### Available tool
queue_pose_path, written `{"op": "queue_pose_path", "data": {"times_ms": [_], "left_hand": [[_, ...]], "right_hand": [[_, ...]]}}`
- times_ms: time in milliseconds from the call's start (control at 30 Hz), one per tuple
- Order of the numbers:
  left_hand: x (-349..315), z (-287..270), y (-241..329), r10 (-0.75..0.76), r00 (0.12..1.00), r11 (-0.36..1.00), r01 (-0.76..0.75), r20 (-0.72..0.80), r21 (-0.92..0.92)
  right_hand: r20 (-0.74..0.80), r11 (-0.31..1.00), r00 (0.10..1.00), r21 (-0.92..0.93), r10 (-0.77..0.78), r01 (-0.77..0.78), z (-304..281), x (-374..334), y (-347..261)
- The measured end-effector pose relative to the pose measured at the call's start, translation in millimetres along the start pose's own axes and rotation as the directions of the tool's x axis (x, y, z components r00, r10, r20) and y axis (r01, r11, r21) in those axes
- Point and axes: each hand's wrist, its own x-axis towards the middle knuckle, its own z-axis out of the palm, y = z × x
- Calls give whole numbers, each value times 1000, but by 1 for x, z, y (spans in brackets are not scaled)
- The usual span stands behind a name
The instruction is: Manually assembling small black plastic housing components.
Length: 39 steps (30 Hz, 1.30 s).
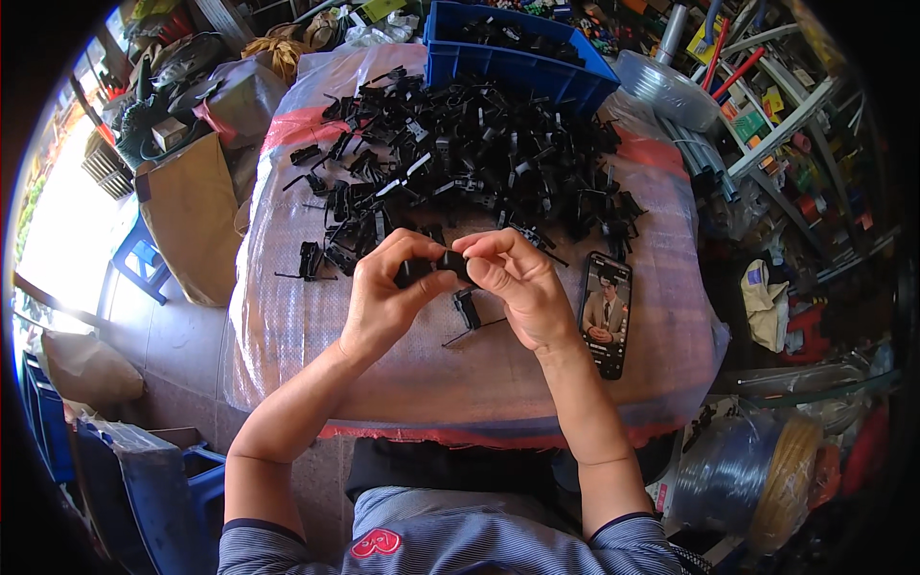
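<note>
Above the near middle of the covered table (pixel 383 383), my two hands meet at a small black plastic part (pixel 416 272). My left hand (pixel 388 287) is closed round its left end, thumb and fingers pinching it. The fingertips of my right hand (pixel 513 283) pinch its right end; what exactly lies between them is partly hidden. Just below, a loose black part (pixel 467 309) with a thin rod lies on the cover. Beyond my hands spreads a large heap of similar black plastic parts (pixel 479 144), many with thin rods sticking out.
A blue crate (pixel 522 72) holding black parts stands at the table's far edge. To the right of my right hand lies a phone (pixel 606 316) with its screen lit. Coiled clear tubing (pixel 666 91), a metal rack (pixel 786 125) and a large spool (pixel 747 474) crowd the right. At left stands a blue stool (pixel 144 254).
</note>
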Motion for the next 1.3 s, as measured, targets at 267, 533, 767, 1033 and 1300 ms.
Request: {"op": "queue_pose_path", "data": {"times_ms": [267,533,767,1033,1300], "left_hand": [[-4,3,15,211,978,960,-205,-8,188],[0,0,13,87,996,986,-91,36,140],[8,-15,-6,-589,795,655,574,144,-491],[1,6,5,-607,782,734,620,142,-276],[-9,12,-5,-478,877,870,479,41,-117]], "right_hand": [[140,934,972,280,190,-223,-10,2,9],[87,976,976,73,198,-204,-13,2,8],[295,444,912,-803,-284,398,8,-3,-12],[297,123,848,-915,-440,384,8,-2,10],[217,252,881,-905,-421,343,10,1,9]]}}
